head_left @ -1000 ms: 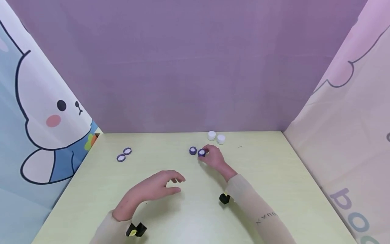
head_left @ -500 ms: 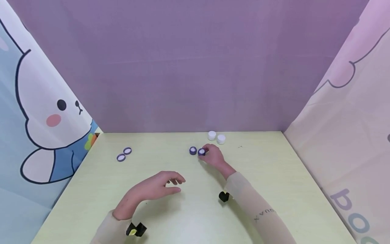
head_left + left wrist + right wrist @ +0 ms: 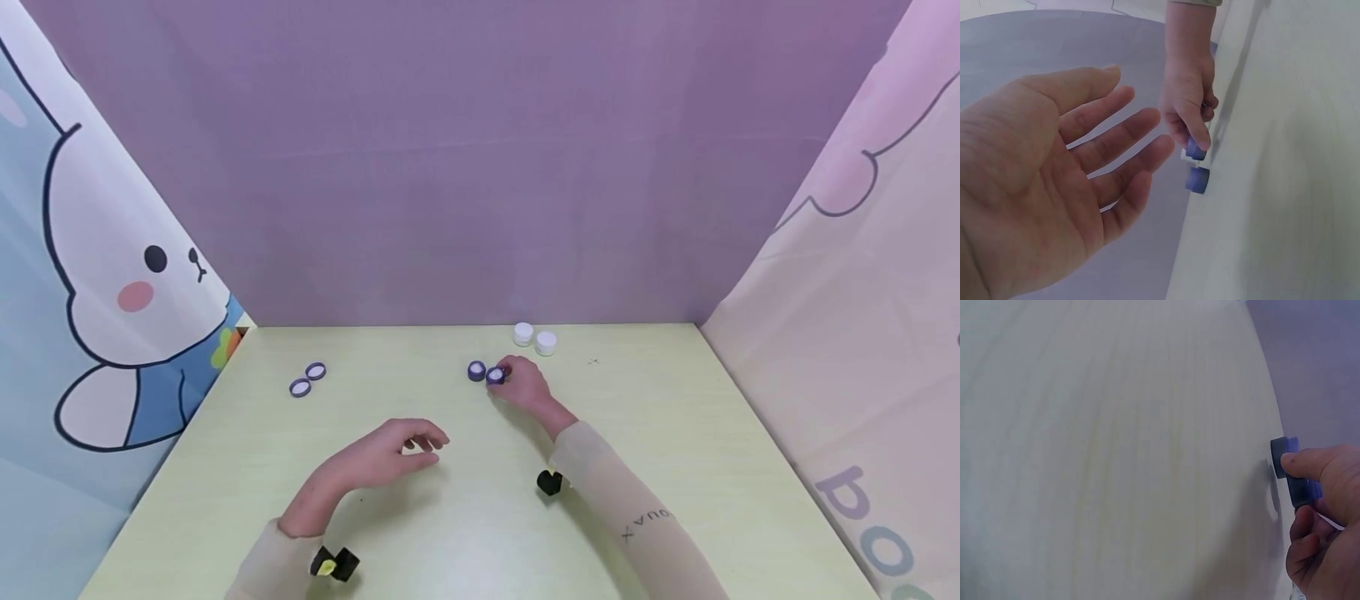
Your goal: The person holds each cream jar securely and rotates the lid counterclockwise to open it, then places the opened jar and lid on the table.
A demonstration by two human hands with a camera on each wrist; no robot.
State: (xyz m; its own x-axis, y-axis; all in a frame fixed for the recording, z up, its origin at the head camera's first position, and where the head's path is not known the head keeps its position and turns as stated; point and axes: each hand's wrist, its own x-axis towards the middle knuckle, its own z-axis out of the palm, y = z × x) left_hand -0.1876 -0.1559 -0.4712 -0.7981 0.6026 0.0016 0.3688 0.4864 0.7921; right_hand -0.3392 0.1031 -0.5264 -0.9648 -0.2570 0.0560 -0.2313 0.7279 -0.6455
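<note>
Three cloths are counted: one purple cloth [image 3: 480,167] across the top and middle, one rabbit cloth [image 3: 112,317] at left and one pink cloth [image 3: 847,333] at right, the outer two cut off by the frame. Below, one counter [image 3: 675,433] is cropped at the bottom edge. Two sleeves [image 3: 630,508] are also cut off there.

The left hand [image 3: 386,454], lower centre-left, is held above the counter, its fingers loosely bent and released. By the right hand [image 3: 525,387], at centre, one held pot [image 3: 492,376] is pinched and partly covered. Beside it one free pot [image 3: 476,371] is seen; whether the two are touching cannot be told. Behind, two white tubs [image 3: 545,343] are placed; their contents cannot be made out. Two thin purple lids [image 3: 300,387] are laid at centre-left.

Compared with half a second ago, the held pot has been brought slightly nearer the free pot, and the left hand's fingertips have been drawn slightly leftward.
</note>
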